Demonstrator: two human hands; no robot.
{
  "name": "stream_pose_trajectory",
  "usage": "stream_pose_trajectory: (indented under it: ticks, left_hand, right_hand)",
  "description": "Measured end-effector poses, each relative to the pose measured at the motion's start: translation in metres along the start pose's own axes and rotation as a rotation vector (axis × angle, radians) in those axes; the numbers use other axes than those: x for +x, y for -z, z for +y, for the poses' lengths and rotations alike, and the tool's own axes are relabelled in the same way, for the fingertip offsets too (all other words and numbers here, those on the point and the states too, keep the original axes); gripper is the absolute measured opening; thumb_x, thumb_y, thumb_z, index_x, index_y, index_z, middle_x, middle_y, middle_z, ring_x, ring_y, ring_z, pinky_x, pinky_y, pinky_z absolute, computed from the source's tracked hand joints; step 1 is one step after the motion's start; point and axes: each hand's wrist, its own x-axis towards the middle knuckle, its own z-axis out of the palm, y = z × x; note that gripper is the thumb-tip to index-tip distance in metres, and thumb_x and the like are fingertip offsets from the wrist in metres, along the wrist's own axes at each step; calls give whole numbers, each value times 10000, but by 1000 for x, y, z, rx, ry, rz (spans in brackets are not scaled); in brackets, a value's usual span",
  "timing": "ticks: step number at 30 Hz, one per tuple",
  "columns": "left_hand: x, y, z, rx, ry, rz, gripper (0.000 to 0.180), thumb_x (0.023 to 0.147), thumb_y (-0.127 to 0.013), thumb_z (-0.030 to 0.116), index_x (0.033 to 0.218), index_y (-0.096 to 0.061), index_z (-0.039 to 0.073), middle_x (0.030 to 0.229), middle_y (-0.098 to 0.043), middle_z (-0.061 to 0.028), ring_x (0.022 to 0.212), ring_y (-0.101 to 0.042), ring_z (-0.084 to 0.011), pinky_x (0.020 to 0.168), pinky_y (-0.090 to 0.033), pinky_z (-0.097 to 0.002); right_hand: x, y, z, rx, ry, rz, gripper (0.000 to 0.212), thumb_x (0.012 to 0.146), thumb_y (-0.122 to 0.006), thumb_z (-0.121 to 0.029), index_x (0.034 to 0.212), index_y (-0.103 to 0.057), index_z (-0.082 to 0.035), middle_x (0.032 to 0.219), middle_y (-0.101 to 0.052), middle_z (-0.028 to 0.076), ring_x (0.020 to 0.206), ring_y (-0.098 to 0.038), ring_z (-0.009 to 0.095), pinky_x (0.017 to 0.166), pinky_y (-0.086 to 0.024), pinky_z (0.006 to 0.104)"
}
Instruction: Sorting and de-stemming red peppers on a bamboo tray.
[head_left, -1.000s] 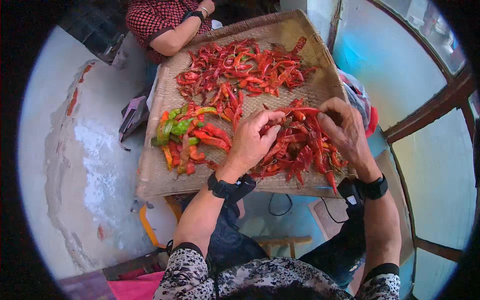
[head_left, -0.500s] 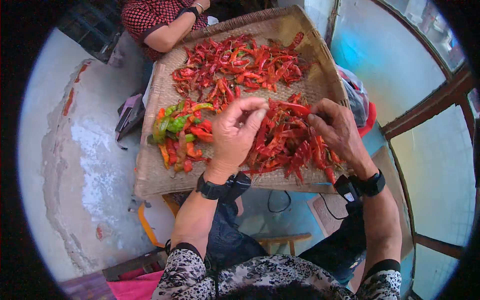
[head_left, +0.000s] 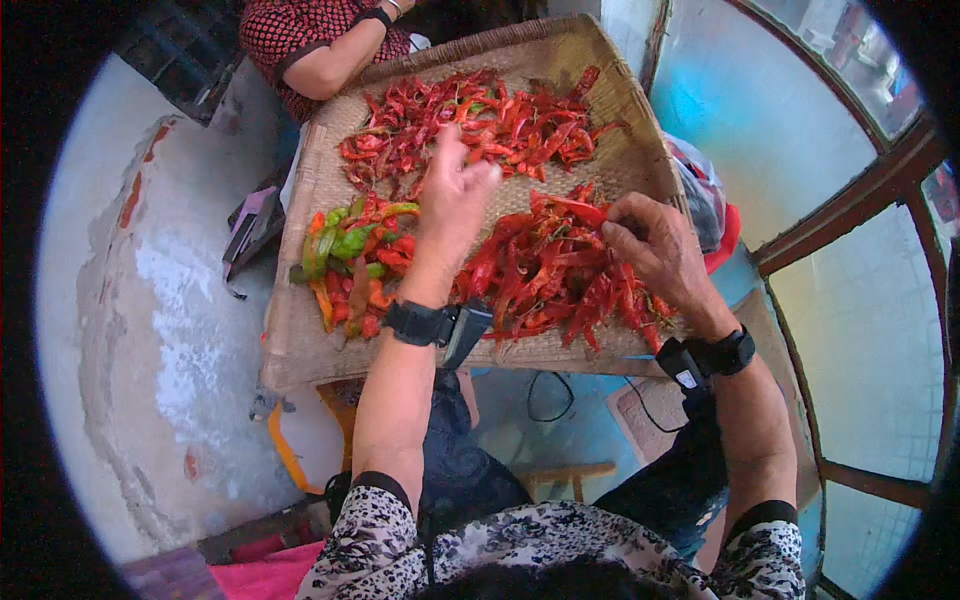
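My right hand (head_left: 655, 245) pinches a long red chili pepper (head_left: 572, 209) by its right end, above the near right heap of dark red chili peppers (head_left: 545, 290). Slightly blurred, my left hand (head_left: 452, 195) reaches over the middle of the woven tray (head_left: 300, 350), index finger and thumb apart, with nothing visible between them. Its fingertips overlap the near side of the far heap of red chili peppers (head_left: 520, 130). Left of that wrist lies a smaller heap of green, orange and red peppers (head_left: 345, 245), partly hidden by my forearm.
Another person's arm (head_left: 335, 65) rests by the tray's far left edge. A plastic bag (head_left: 700, 195) and something red stand beyond its right edge. Framed window panes (head_left: 860, 320) line the right, a worn wall (head_left: 180, 330) the left. A wooden stool (head_left: 570, 470) shows below.
My left hand has moved away from the pepper in my right hand, forward and left toward the far heap. My right hand stays nearly in place, keeping its pepper.
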Motion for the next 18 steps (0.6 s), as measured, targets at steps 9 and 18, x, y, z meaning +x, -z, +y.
stream_pose_trajectory:
  ticks: [9,18]
  left_hand:
    - [-34,-15,3,144,52,-540,255,894,-648,85,1147,-642,49,1055,-642,0,929,-594,-79,834,-492,-232]
    - [-32,-15,2,165,20,-585,215,890,-655,98,1097,-649,40,910,-670,-18,798,-620,-85,704,-507,-231]
  right_hand:
    - [-4,-5,3,33,52,-27,160,862,-605,-137,868,-581,21,720,-577,163,662,-576,256,624,-452,383]
    - [-3,-8,7,65,-44,-145,193,876,-613,-182,888,-596,9,720,-588,138,677,-583,207,618,-453,378]
